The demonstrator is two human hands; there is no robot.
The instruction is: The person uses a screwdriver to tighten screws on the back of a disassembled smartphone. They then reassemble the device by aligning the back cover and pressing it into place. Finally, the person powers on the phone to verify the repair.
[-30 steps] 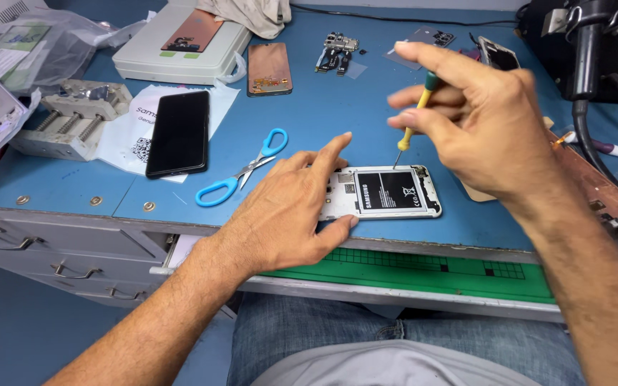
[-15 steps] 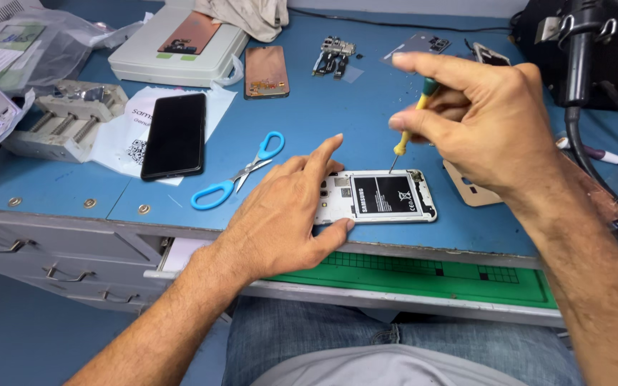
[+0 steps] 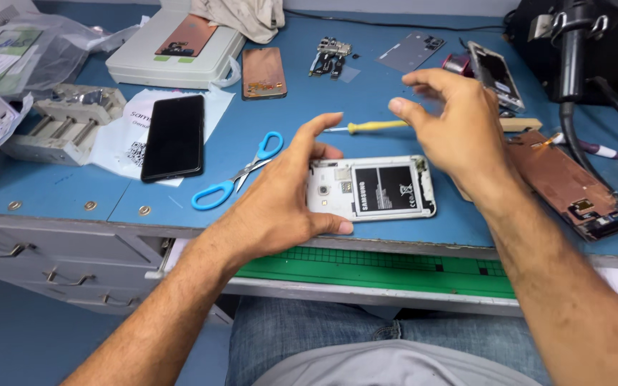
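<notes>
Your left hand [image 3: 280, 207] gripped the left end of the opened white phone [image 3: 371, 189], thumb along its near edge. Your right hand [image 3: 459, 132] hovered just above the phone's right end, fingers spread, holding nothing. The yellow screwdriver [image 3: 366, 127] lay just beyond, blue scissors [image 3: 236, 174] left of your grip.

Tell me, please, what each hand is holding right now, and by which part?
The left hand steadies the opened white phone by its left end. The right hand holds nothing; the yellow screwdriver lies on the table.
</notes>
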